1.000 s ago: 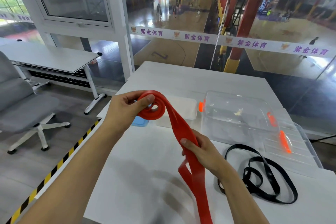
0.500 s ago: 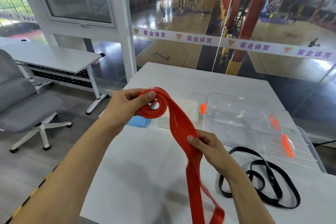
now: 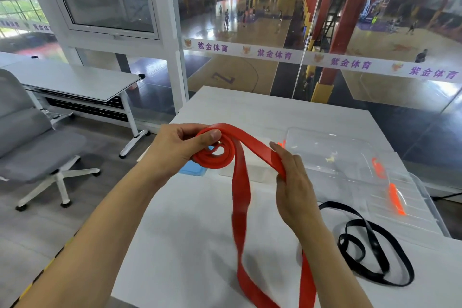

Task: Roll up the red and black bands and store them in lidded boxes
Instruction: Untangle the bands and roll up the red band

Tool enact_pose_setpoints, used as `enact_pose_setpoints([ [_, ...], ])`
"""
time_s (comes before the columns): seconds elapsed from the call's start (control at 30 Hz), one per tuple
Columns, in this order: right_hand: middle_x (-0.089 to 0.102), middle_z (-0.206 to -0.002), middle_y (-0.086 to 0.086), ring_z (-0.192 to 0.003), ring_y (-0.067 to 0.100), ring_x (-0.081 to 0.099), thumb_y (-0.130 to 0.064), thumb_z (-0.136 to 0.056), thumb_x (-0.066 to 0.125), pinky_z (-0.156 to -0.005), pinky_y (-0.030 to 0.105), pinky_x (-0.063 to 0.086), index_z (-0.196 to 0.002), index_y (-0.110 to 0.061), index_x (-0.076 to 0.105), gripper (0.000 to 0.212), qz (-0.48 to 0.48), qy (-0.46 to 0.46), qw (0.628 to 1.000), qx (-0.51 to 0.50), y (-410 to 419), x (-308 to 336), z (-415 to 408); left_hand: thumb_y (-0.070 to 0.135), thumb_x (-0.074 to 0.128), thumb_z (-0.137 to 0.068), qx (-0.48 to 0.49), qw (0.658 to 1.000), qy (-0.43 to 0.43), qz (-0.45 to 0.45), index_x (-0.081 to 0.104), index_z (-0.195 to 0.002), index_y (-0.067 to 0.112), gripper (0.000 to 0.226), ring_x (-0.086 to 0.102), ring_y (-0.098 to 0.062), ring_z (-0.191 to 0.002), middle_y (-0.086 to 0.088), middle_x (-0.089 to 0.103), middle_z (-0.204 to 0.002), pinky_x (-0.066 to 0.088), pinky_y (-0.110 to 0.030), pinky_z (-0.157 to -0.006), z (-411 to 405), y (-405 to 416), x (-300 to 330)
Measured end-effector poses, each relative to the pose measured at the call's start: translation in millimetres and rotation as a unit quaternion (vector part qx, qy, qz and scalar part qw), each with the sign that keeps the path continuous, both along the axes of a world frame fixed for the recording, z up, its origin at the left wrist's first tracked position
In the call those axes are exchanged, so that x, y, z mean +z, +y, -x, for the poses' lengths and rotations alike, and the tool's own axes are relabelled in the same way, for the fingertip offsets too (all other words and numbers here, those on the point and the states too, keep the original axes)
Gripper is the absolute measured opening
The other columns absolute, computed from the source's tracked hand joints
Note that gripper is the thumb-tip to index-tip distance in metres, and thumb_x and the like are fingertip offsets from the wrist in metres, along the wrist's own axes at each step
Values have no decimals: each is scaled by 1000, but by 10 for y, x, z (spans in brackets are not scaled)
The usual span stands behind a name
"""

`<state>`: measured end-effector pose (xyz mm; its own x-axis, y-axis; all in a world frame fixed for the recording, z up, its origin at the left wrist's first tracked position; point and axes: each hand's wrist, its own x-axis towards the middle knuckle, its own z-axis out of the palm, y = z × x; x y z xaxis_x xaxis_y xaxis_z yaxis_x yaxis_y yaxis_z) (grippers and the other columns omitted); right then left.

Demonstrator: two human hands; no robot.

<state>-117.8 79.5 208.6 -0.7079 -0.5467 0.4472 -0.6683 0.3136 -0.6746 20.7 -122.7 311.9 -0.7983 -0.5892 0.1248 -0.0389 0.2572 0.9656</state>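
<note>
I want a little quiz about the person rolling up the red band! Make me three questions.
1. True or false: the black band is already rolled up.
2. Which hand holds the rolled-up coil of the red band? A) left hand B) right hand C) neither
3. Fill in: the black band lies on the white ____.

Key: 1. False, it lies loose. 2. A. 3. table.

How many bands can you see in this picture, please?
2. The red band is held by both hands above the table, partly coiled at the left hand. The black band lies loose on the table's right side.
</note>
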Motion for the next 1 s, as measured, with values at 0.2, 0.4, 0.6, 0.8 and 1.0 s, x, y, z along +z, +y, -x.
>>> enact_pose_setpoints([
  [0.2, 44, -142, -25, -133, -7, 43, -60, -95, 61, -118, 34, 37, -149, -64, 22, 67, -65, -107, 984, 126, -72, -110, -185, 50, 70, -68, -20, 1000, 9, 9, 74, -91, 36, 27, 76, -7, -83, 14, 79, -83, 58, -14, -68, 81, 92, 27],
  [0.4, 62, -138, -13, -131, 13, 60, -53, -74, 84, -112, 35, 50, -153, -47, 36, 92, 56, -234, 948, 209, -272, 236, -231, 54, 73, -67, -34, 997, -24, 66, 72, -94, 42, 30, 74, -4, -87, 16, 78, -87, 57, -11, -68, 87, 156, -33],
  [0.6, 74, -110, -5, -99, 14, 70, -21, -86, 84, -91, 36, 60, -130, -34, 63, 51, 26, -202, 955, 214, -348, 343, -69, 52, 74, -65, -22, 997, -18, 77, 72, -94, 40, 32, 74, -9, -90, 13, 78, -91, 58, -17, -77, 22, 44, -2],
  [0.8, 60, -82, -5, -73, 17, 54, -23, -94, 59, -74, 35, 49, -119, -27, 64, 26, 81, -223, 952, 193, -402, 317, -165, 51, 72, -68, 16, 998, 5, 60, 72, -98, 37, 33, 72, -9, -91, 19, 75, -91, 57, -12, -71, 22, 80, -77],
  [1.0, 55, -136, -15, -117, 2, 62, -13, -88, 61, -100, 24, 54, -156, -41, 32, 78, 129, -224, 943, 211, -397, 310, -362, 50, 74, -71, 76, 993, 86, -18, 76, -100, 30, 36, 75, -13, -90, 9, 79, -91, 60, -19, -77, 113, 312, -209],
])
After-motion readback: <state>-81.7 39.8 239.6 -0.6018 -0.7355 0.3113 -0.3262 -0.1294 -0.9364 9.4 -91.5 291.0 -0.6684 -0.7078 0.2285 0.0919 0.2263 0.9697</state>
